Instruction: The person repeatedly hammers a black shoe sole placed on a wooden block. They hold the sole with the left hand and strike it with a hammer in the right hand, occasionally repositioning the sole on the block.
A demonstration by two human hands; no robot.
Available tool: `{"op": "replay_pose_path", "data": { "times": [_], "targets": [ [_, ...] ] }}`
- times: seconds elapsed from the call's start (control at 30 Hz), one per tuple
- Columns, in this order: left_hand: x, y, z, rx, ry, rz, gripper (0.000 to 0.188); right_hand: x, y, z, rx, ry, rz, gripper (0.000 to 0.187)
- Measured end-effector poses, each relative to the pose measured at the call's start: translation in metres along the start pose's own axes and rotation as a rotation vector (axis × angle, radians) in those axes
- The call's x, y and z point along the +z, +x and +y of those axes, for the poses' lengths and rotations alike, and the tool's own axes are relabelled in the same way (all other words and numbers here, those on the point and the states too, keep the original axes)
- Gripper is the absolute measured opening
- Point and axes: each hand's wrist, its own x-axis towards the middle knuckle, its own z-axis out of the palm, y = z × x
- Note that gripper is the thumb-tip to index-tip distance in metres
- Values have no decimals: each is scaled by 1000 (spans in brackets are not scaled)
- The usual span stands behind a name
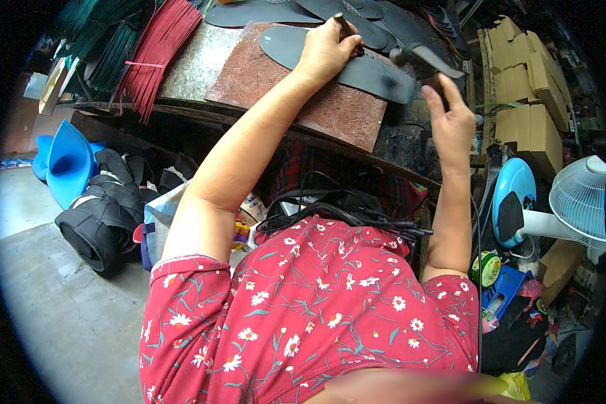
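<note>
My left hand [326, 50] grips a short dark punch [344, 24], its top end showing above my fingers. Its lower end is hidden behind the hand, over a long black shoe sole [384, 77]. The sole lies on a reddish-brown board [249, 74] on the workbench. To the right, my right hand [453, 121] is raised with thumb and forefinger apart. Just beyond its fingertips is a hammer [427, 59] with a dark head and a paler, curved end. I cannot tell whether a fingertip touches it.
More black soles [347, 17] pile at the bench's back. Bundles of red strips [158, 50] and dark green strips [108, 60] lie left. Cardboard boxes [528, 87] and a blue-and-white fan [581, 202] stand right. Black rolls [104, 215] sit on the floor; black cables [343, 209] hang before me.
</note>
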Motion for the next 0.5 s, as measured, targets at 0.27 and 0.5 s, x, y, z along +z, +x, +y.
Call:
{"op": "replay_pose_path", "data": {
  "times": [0.27,0.5],
  "targets": [
    [14,-12,22,481,569,-110,19,1,7,-11,-268,-156,75,37],
    [5,-4,7,-198,-359,9,19,17,-2,16,97,-205,-57,41]
  ]
}}
